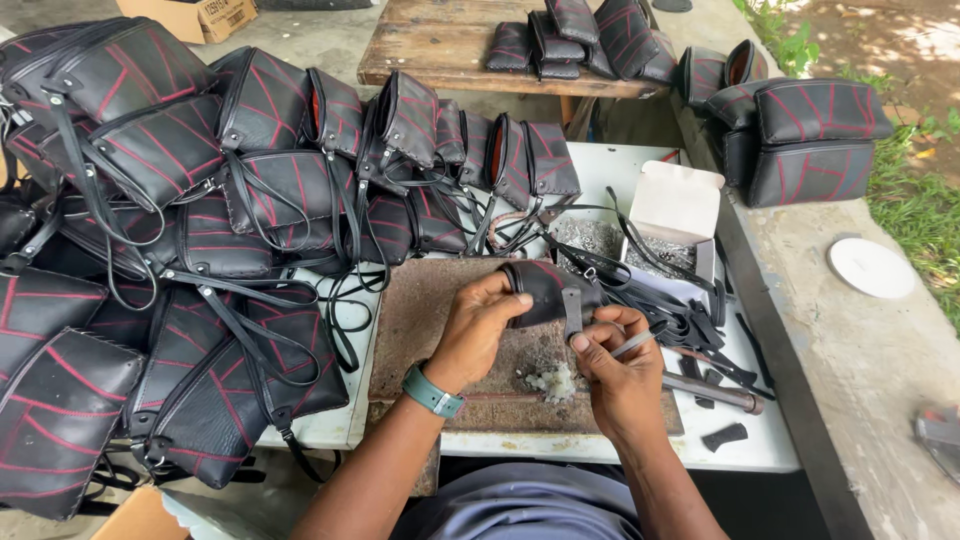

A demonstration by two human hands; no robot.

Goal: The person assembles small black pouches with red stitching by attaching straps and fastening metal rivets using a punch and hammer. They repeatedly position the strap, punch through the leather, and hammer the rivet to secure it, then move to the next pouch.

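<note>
heaped at far left: finished black bags with red stitching (150, 200), straps trailing over the white counter (340, 425), likely stacked out of the way of the work spot. at centre, a worn brown work board (420, 310) lying on the counter, with a small pale crumbly lump (553, 381) on it. left hand (478, 325), wrist in a teal watch (433, 392), curled around a small black pouch (540, 288), fingers closed on its end and holding it just above the board (steadied, it seems, for the other hand). right hand (615, 365) just beside it, fingers pinched shut on a slim grey tool (632, 344) and touching the grey strap tab (572, 312) hanging from the pouch. both forearms angled inward from below. farther right, loose black straps (680, 310), an open white box (675, 215), a metal rod (715, 392).
</note>
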